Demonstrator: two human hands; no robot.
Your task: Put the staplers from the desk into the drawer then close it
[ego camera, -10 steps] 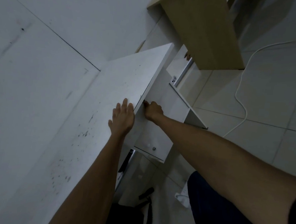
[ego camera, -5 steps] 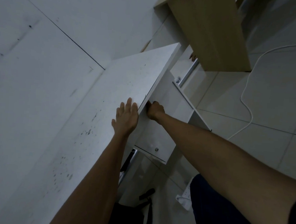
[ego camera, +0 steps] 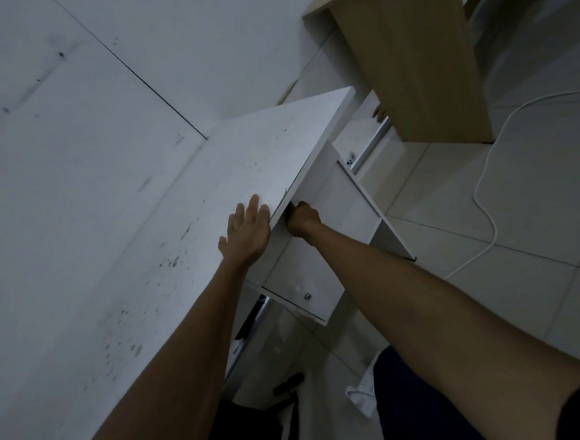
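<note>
Here, the white surface [ego camera: 215, 187] fills most of my view, running from 7 o'clock up toward 1 o'clock, speckled with dark marks and carrying no staplers that I can see. Beyond it at 1 o'clock stands a tan wooden cabinet [ego camera: 412, 63] on the pale tiled floor [ego camera: 540, 210], where a white cable [ego camera: 486, 185] loops at 3 o'clock. Under the surface's edge, the white drawer [ego camera: 298, 282] stands pulled out, its front panel showing a small metal knob [ego camera: 307, 296]; I cannot see into it, so I cannot tell whether staplers lie inside. My left hand [ego camera: 246, 234] lies flat on the surface near its edge, fingers spread and holding nothing. My right hand [ego camera: 300, 219] is curled just under that edge at the drawer's top, fingers tucked out of sight, so I cannot tell whether it grips anything. A white power strip [ego camera: 360, 395] lies on the floor at 5 o'clock.
</note>
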